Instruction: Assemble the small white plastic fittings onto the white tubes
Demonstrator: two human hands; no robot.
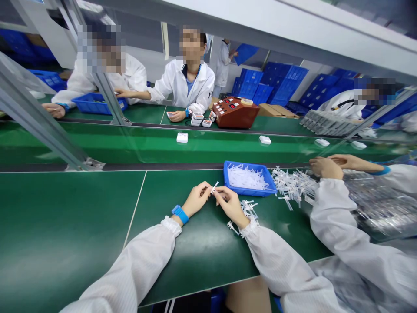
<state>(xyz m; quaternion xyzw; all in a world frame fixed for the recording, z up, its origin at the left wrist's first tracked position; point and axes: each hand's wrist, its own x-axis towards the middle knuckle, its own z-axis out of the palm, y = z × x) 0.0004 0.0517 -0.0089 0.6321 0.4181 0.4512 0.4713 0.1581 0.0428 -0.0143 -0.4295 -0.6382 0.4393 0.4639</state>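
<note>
My left hand and my right hand meet over the green table, fingers pinched around a small white plastic strip piece. Its thin end sticks up between the fingertips; the rest is hidden by them. A blue wrist strap circles my left wrist. Beside my right wrist lies a small pile of white plastic pieces. Just beyond my right hand stands a blue tray holding many loose translucent white strips.
Right of the tray lies a larger heap of white pieces, near a co-worker's hands and clear plastic trays. A green conveyor belt carries several white boxes. Metal posts rise at left. Co-workers sit opposite near a red-brown device.
</note>
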